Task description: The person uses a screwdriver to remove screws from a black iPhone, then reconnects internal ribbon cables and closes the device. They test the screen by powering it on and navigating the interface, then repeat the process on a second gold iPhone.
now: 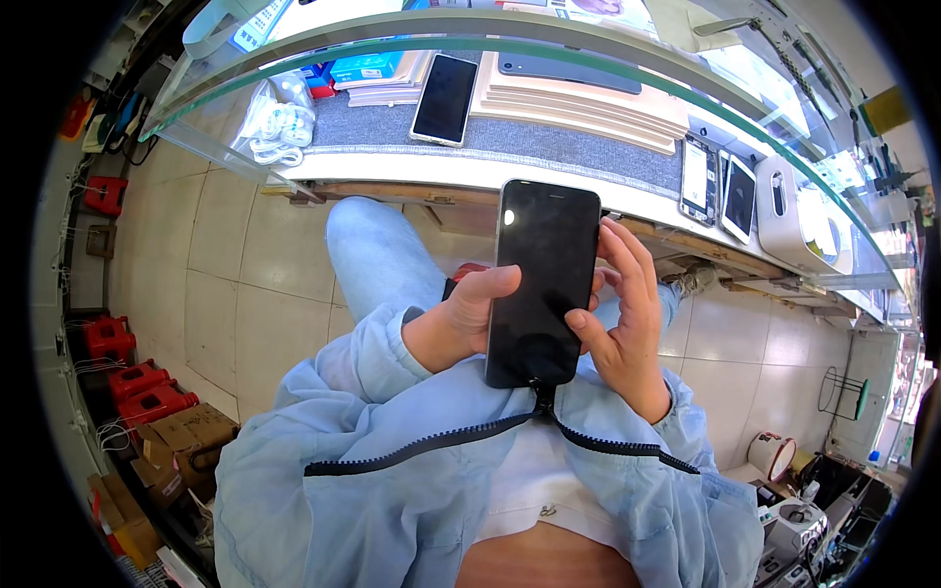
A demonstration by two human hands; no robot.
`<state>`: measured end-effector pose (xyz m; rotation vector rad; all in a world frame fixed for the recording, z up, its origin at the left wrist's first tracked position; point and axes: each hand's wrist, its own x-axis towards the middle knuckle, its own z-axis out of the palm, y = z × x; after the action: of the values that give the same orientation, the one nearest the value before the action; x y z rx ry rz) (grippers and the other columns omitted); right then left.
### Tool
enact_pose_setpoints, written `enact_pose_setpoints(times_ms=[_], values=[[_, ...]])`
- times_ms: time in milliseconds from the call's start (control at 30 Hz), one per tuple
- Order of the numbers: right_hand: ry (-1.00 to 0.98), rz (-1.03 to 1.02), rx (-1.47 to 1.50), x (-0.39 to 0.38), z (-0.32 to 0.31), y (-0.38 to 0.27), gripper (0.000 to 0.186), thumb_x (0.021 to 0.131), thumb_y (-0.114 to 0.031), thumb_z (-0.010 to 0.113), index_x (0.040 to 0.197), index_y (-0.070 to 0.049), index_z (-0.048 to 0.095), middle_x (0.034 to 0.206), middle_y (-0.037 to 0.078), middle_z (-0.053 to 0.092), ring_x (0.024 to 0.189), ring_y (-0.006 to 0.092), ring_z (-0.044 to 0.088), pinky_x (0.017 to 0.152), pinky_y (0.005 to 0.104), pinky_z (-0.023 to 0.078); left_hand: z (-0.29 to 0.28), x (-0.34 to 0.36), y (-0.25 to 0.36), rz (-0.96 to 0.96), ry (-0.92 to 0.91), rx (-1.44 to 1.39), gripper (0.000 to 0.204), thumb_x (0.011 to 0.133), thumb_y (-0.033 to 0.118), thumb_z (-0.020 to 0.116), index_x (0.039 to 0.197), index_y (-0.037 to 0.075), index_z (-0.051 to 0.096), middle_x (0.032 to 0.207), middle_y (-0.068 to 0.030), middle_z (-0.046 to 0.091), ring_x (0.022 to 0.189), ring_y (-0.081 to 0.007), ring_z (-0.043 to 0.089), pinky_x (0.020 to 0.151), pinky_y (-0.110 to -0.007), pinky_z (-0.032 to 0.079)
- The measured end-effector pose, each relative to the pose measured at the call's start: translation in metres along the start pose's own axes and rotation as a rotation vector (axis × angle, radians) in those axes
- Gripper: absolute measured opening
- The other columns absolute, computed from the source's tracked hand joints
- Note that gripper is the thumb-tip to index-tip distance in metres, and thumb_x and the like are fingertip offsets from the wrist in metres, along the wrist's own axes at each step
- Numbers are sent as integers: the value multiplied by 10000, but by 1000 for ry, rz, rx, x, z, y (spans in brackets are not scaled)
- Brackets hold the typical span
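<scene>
Phone (544,284) is in both hands in front of the jacket (372,510), screen dark and facing the wearer, top end toward the counter (392,169). Left hand (469,309) grips the left edge: thumb on the front, fingers out of sight, presumably bracing the back. Right hand (632,338) closes loosely on the right edge: thumb on the glass low down, fingers bent along the side. Edge hold probably leaves most of the screen in view; left likely carries weight, right steadies. Mat (368,127) probably guards against scratches; stuff on it looks parked within reach.

Count: 1 phone in hand; 1 dark-screened handset (445,100) on the mat; 1 dark slab (569,71) on 1 tan stack (578,115); 1 seemingly opened handset (699,181) and 1 white handset (738,201) near each other at right, can't tell if another part sits between; 1 white holder (782,220) just beside; 1 bag of cables (284,127) at left, number inside unclear; at least 4 red cases (108,338) along the left side
</scene>
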<state>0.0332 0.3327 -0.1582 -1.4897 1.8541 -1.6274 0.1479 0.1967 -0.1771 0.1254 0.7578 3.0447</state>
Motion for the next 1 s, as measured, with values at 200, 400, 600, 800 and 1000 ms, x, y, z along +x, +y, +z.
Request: enact_pose_setpoints(times_ms=[200, 400, 600, 800, 1000], values=[[-24, 40, 3, 0, 0, -4, 701, 756, -135, 750, 1340, 16, 392, 1365, 190, 362, 1022, 265, 577, 794, 322, 526, 2, 1, -5, 56, 8, -104, 788, 771, 433, 683, 1348, 6, 358, 1242, -147, 478, 1130, -238, 500, 939, -366, 455], [-13, 15, 1, 0, 0, -3, 721, 740, -161, 769, 1331, 19, 397, 1354, 191, 381, 971, 258, 584, 758, 312, 515, 2, -1, -3, 49, 21, -50, 864, 773, 439, 667, 1398, -15, 280, 1340, -182, 440, 1229, -288, 450, 1042, -392, 373], [62, -190, 17, 6, -8, -6, 819, 723, -293, 792, 1346, 34, 372, 1336, 224, 396, 1082, 306, 529, 860, 365, 467, 23, 4, 20, -36, 8, 254, 1062, 684, 621, 685, 1418, 2, 231, 1325, -207, 424, 1182, -318, 459, 1006, -432, 377], [33, -353, 106, 54, -35, -19, 1081, 615, -459, 839, 1386, 61, 289, 1387, 259, 312, 1145, 340, 472, 898, 371, 430, 78, 34, 79, 18, -140, 323, 841, 772, 548, 649, 1326, -21, 376, 1220, -176, 522, 1068, -240, 570, 883, -369, 509], [-16, -585, -122, 156, -83, -64, 1300, 554, -457, 874, 1459, -14, 52, 1439, 155, 264, 1157, 227, 458, 876, 319, 436, 125, 92, 161, 101, -242, 573, 914, 831, 687, 442, 1431, 35, 216, 1368, -225, 362, 1148, -353, 502, 912, -519, 485]])
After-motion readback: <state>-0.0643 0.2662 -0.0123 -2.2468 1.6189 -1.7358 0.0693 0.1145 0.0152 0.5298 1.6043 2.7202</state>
